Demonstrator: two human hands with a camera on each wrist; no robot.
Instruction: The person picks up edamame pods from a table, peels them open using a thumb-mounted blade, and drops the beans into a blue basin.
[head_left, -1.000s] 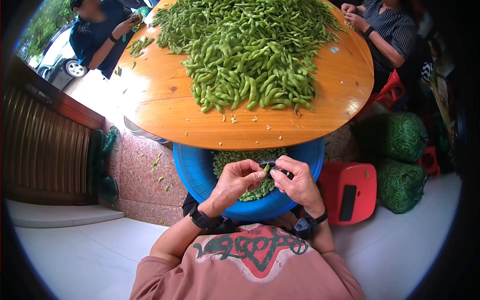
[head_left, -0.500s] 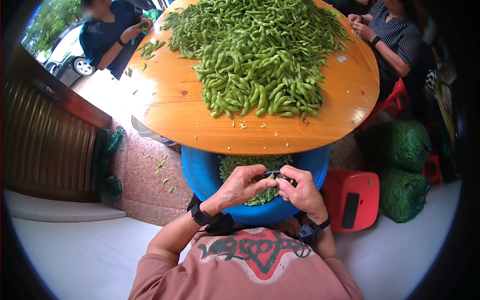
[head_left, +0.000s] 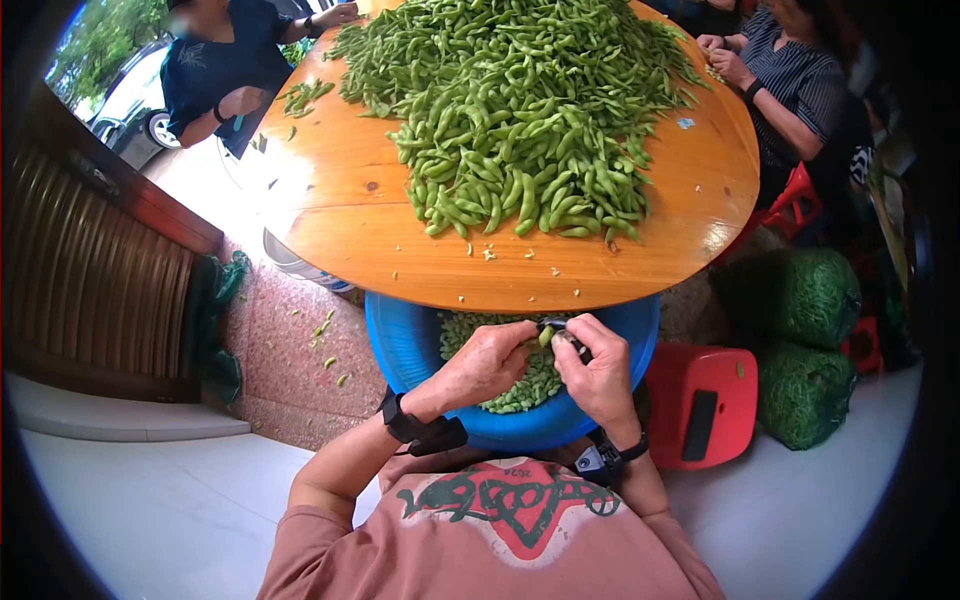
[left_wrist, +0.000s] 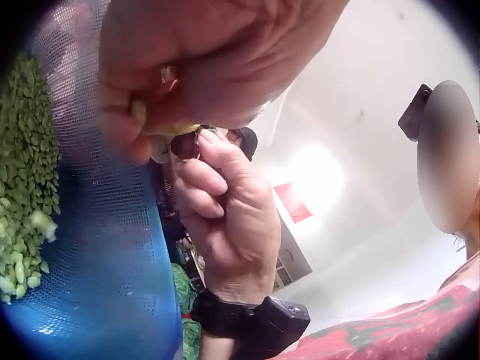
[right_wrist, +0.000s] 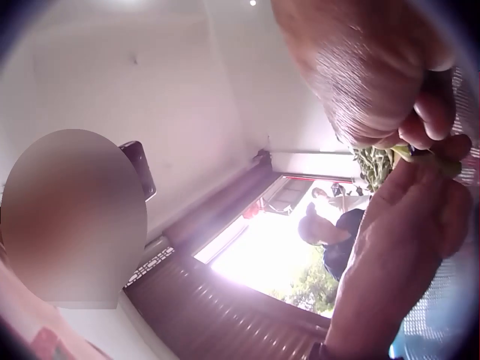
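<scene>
Over the blue basin (head_left: pixel 392 345), my left hand (head_left: pixel 485 364) and right hand (head_left: pixel 598 372) meet fingertip to fingertip. Between them sits a green pod (head_left: pixel 545 337), pinched by the left fingertips. A small dark tool (head_left: pixel 583 352) is gripped in the right hand, partly covered by its fingers. In the left wrist view, the left hand (left_wrist: pixel 217 60) with curled fingers is above the right hand (left_wrist: pixel 238 214). The right wrist view has the right hand (right_wrist: pixel 367 67) over the left (right_wrist: pixel 401 247). Shelled beans (head_left: pixel 515 396) lie in the basin below.
A big heap of pods (head_left: pixel 520 120) covers much of the wooden table (head_left: pixel 340 240). A red stool (head_left: pixel 735 400) and green net sacks (head_left: pixel 805 385) stand at the right. Two people sit or stand at the table's far sides. Loose pods (head_left: pixel 325 325) lie on the floor.
The left hand has shifted slightly up, its fingers more curled, and the pod shows more between the hands. The person at the far left has parted their hands, one now at the table.
</scene>
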